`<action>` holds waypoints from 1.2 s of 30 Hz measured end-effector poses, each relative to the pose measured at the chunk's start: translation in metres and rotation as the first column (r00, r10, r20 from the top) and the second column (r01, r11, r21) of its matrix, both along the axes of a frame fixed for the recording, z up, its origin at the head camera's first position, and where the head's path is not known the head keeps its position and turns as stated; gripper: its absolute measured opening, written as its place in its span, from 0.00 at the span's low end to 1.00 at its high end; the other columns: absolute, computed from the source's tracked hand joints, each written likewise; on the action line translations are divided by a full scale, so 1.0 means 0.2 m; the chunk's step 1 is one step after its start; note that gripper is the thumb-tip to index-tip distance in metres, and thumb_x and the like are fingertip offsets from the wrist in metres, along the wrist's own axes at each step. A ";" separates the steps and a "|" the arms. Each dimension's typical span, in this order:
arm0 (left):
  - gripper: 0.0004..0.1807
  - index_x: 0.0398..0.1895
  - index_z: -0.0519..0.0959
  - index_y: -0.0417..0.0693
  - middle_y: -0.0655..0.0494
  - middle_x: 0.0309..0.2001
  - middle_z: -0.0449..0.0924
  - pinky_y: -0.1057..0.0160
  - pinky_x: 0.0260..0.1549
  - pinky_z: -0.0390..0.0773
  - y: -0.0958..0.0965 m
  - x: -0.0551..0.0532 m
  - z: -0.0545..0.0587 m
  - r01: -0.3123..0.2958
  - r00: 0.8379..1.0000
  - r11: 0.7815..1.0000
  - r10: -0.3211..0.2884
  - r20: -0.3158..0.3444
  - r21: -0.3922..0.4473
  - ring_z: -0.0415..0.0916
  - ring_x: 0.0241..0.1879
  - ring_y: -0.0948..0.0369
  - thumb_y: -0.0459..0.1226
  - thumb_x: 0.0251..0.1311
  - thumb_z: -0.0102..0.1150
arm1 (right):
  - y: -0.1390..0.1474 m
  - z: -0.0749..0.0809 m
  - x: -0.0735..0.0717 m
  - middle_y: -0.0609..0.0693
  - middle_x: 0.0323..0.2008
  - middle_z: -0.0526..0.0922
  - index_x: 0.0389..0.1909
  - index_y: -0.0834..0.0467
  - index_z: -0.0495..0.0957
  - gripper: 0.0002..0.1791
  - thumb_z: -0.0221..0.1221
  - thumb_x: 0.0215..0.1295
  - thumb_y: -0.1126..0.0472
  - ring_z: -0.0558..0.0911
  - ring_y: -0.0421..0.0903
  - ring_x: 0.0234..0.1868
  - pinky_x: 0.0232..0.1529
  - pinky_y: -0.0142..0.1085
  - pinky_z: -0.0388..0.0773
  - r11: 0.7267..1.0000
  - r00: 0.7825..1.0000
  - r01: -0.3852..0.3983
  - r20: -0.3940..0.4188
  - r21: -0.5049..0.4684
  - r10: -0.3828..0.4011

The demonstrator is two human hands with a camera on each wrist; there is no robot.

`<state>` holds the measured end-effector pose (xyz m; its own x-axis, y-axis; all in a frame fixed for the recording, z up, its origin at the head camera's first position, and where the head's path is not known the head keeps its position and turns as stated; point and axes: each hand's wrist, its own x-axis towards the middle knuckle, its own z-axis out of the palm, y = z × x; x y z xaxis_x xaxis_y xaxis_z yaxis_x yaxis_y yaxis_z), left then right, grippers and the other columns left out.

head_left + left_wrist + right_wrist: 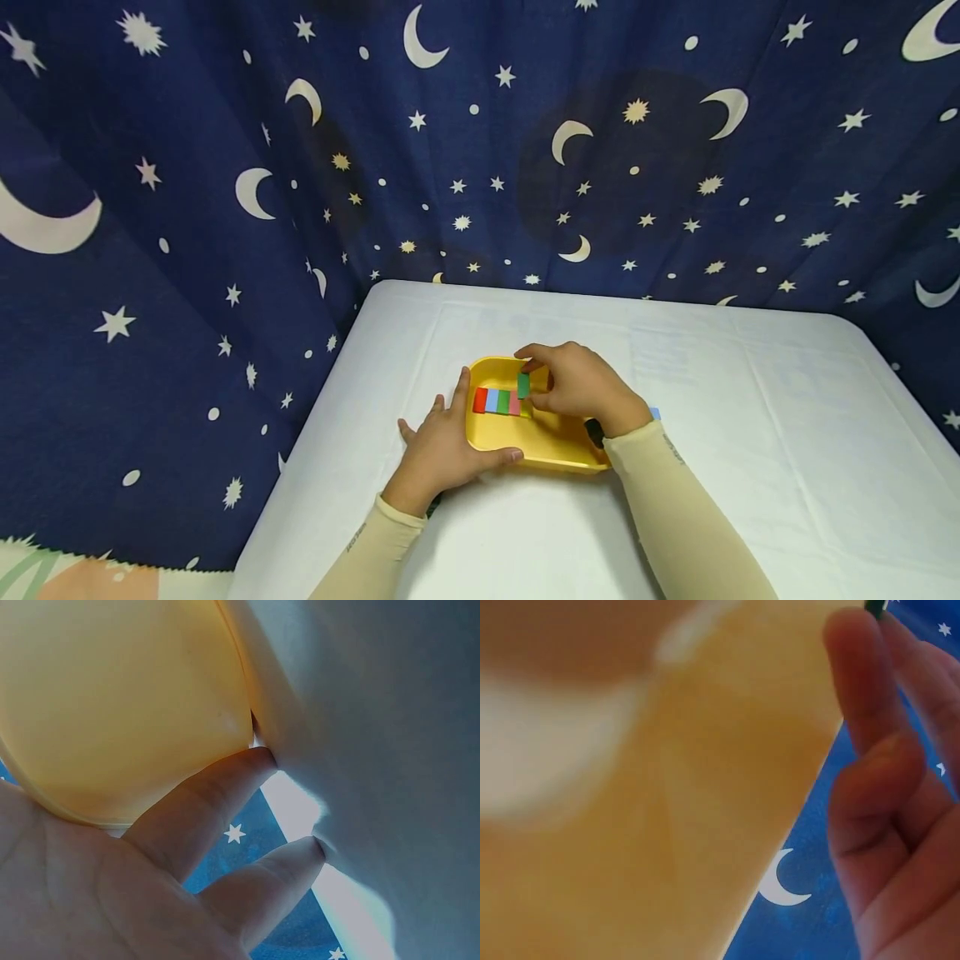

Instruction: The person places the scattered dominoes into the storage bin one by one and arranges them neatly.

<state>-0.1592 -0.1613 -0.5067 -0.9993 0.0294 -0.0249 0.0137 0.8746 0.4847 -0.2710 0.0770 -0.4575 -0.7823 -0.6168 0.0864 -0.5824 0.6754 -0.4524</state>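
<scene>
A yellow plastic tray (517, 437) stands on the white-covered table. Inside it a short row of small flat blocks runs left to right: a red block (480, 401), a light blue block (492, 402), a green one, a pink one and a yellow one partly hidden. Just above the row's right end, my right hand (581, 383) pinches another green block (523, 386) upright between thumb and fingertips. Only a sliver of this green block (874, 607) appears in the right wrist view. My left hand (442, 446) rests against the tray's left end, fingers spread, thumb along its front rim.
A white cloth (750, 433) covers the table. Behind and to the left hangs a dark blue curtain (480, 150) with moons and stars. A small light blue piece (655, 413) peeks out past my right wrist, outside the tray.
</scene>
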 end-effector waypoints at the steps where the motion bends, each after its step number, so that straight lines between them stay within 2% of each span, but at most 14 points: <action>1: 0.81 0.88 0.35 0.64 0.55 0.73 0.74 0.09 0.56 0.43 0.00 0.00 0.00 0.000 1.000 1.000 0.000 0.000 -0.001 0.64 0.75 0.40 0.86 0.34 0.61 | 0.00 0.00 0.00 0.39 0.48 0.89 0.66 0.47 0.81 0.36 0.76 0.53 0.55 0.82 0.43 0.34 0.40 0.42 0.81 1.000 1.000 -0.001 0.005 0.013 0.001; 5: 0.81 0.88 0.34 0.65 0.55 0.73 0.74 0.09 0.57 0.43 0.00 0.00 0.00 -0.001 1.000 1.000 0.001 0.001 -0.002 0.63 0.76 0.40 0.86 0.34 0.61 | -0.01 -0.02 0.00 0.37 0.47 0.89 0.65 0.47 0.82 0.36 0.77 0.51 0.54 0.84 0.46 0.45 0.50 0.46 0.81 0.998 1.000 0.002 0.019 0.070 -0.004; 7: 0.81 0.88 0.34 0.65 0.55 0.73 0.74 0.09 0.57 0.42 0.00 0.00 -0.01 -0.001 1.000 1.000 0.001 0.002 -0.003 0.63 0.76 0.41 0.86 0.34 0.61 | -0.01 -0.02 0.00 0.36 0.46 0.89 0.64 0.47 0.82 0.36 0.77 0.50 0.54 0.84 0.47 0.48 0.53 0.48 0.80 0.995 0.999 0.011 0.030 0.098 -0.014; 14: 0.81 0.88 0.33 0.65 0.56 0.74 0.73 0.10 0.57 0.41 0.00 0.00 -0.01 0.001 1.000 1.000 -0.001 0.013 0.002 0.62 0.76 0.41 0.86 0.34 0.61 | 0.00 -0.03 0.01 0.36 0.42 0.89 0.62 0.46 0.84 0.37 0.80 0.47 0.50 0.81 0.44 0.45 0.48 0.47 0.80 0.979 0.996 0.059 0.062 0.194 -0.072; 18: 0.82 0.88 0.33 0.65 0.55 0.73 0.73 0.10 0.57 0.42 0.00 0.00 -0.01 0.002 1.000 1.000 -0.002 0.011 0.000 0.62 0.76 0.40 0.87 0.33 0.59 | 0.00 -0.03 0.01 0.37 0.42 0.88 0.62 0.45 0.84 0.37 0.81 0.45 0.52 0.80 0.44 0.41 0.45 0.46 0.80 0.973 0.994 0.078 0.064 0.215 -0.094; 24: 0.82 0.88 0.33 0.65 0.56 0.72 0.75 0.09 0.57 0.42 0.00 -0.01 -0.01 0.000 1.000 1.000 0.000 0.009 -0.009 0.63 0.76 0.41 0.89 0.31 0.56 | 0.01 -0.03 0.00 0.38 0.39 0.87 0.61 0.47 0.84 0.39 0.81 0.41 0.55 0.79 0.44 0.37 0.41 0.45 0.79 0.968 0.993 0.069 0.074 0.242 -0.089; 26: 0.82 0.88 0.33 0.65 0.55 0.72 0.75 0.09 0.57 0.42 0.00 -0.01 -0.01 0.000 1.000 1.000 0.000 0.010 -0.002 0.63 0.76 0.41 0.88 0.32 0.58 | 0.01 -0.04 0.00 0.37 0.37 0.86 0.60 0.46 0.85 0.38 0.80 0.39 0.55 0.78 0.44 0.37 0.39 0.45 0.79 0.964 0.994 0.068 0.064 0.258 -0.087; 29: 0.82 0.88 0.33 0.65 0.55 0.72 0.75 0.10 0.57 0.41 0.00 -0.01 -0.01 0.000 1.000 1.000 0.000 0.013 -0.001 0.63 0.76 0.41 0.87 0.33 0.59 | 0.01 -0.05 0.00 0.36 0.36 0.86 0.59 0.46 0.85 0.38 0.79 0.38 0.56 0.78 0.44 0.37 0.39 0.45 0.79 0.959 0.996 0.061 0.046 0.275 -0.077; 36: 0.82 0.88 0.33 0.65 0.54 0.71 0.76 0.10 0.57 0.43 0.00 0.00 0.00 0.002 1.000 1.000 -0.002 0.006 -0.005 0.63 0.76 0.41 0.89 0.31 0.56 | -0.02 -0.05 0.00 0.36 0.36 0.87 0.58 0.47 0.85 0.38 0.77 0.38 0.57 0.79 0.44 0.37 0.39 0.46 0.79 0.954 0.998 0.054 0.023 0.294 -0.063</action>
